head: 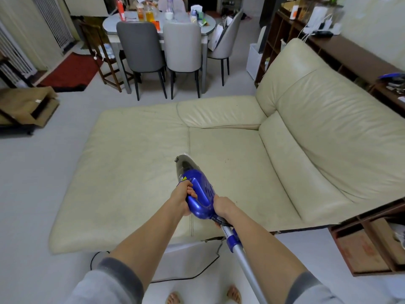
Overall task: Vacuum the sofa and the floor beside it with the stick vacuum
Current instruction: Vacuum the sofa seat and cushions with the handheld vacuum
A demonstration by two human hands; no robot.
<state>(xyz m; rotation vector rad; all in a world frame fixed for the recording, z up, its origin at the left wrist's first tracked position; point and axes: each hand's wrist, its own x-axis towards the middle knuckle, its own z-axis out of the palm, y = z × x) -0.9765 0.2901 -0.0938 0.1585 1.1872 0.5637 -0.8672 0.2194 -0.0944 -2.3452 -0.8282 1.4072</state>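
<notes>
Vacuum: one blue plastic stick vacuum with a smoky clear dust cup, held over the near half of the seat, its nose resting on or just above the stitched seam; I cannot tell which. A silver metal tube runs back from it towards the person.
Left hand: the left hand grips the blue loop handle, fingers curled through it.
Right hand: the right hand grips the neck where the blue body meets the tube, fingers wrapped under it.
Sofa: one cream leather corner sofa, two seat cushions side by side, back cushions along the right edge, dark specks on the right seat cushion.
Cord: one thin black cable loops on the pale floor just off the sofa's near edge.
Feet: two bare feet at the bottom, on the floor.
Table: one grey oval dining table beyond the sofa's far edge, crowded with bottles and boxes.
Chairs: three padded chairs, one dark grey, two light grey, plus one brown wooden frame chair at the table's left end.
Mat: one red doormat at far left.
Shelving: dark wooden cubby shelves behind the sofa back.
Writing: a yellow warning sticker on the vacuum; no words readable anywhere.
</notes>
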